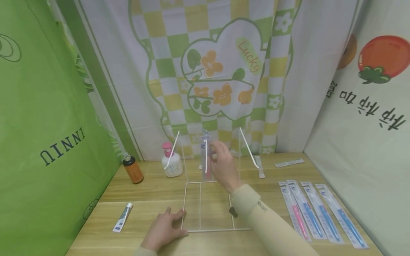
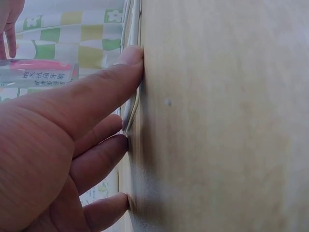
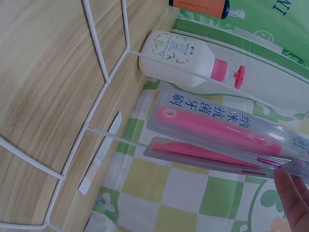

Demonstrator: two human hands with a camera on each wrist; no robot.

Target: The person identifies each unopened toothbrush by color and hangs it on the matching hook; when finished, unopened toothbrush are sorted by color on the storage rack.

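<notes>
A white wire rack (image 1: 200,206) stands mid-table, with arms rising toward the back. Two packaged toothbrushes with pink handles hang at its middle arm; in the right wrist view one packaged toothbrush (image 3: 217,128) overlaps the second package (image 3: 203,157). My right hand (image 1: 222,165) pinches the packaging near its upper part, one fingertip (image 3: 282,179) showing at its edge. At the rack's front left corner, my left hand (image 1: 164,227) steadies the base. Its thumb (image 2: 104,89) lies extended against the wire, and the other fingertips rest on the tabletop beside it.
Several packaged toothbrushes (image 1: 323,213) lie at the right, one pink, the others blue. A white pump bottle (image 1: 174,165) and an orange bottle (image 1: 133,170) stand back left. A toothpaste tube (image 1: 122,217) lies left. Slim white packets (image 1: 289,163) lie along the back.
</notes>
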